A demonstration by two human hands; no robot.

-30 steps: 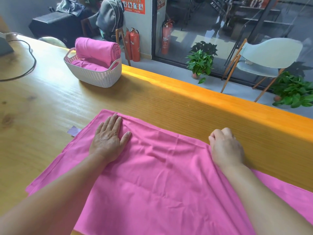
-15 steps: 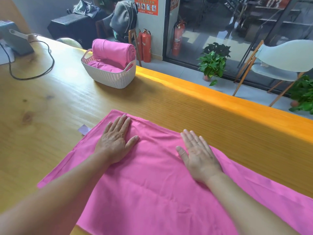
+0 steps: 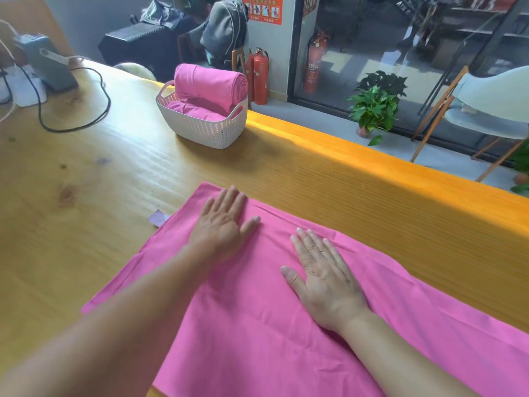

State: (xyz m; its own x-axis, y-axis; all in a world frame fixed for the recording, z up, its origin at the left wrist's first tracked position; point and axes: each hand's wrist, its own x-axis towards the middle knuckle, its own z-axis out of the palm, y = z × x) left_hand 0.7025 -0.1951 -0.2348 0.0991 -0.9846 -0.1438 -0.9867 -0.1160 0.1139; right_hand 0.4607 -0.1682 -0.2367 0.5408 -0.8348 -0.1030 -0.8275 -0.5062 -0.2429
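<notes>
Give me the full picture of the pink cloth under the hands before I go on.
The pink cloth is a thin, matte fabric spread flat on the wooden table, its far corner near the left hand and its right part running out of view. Light creases cross it; the left edge looks hemmed, and a small pale purple tag shows beside that edge. The left hand and the right hand rest on it palm down, fingers straight.

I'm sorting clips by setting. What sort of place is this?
Probably a workplace or commercial room, not a home: red fire extinguishers stand beside a glass wall, an orange posted notice hangs above them, near a long wooden table.
</notes>
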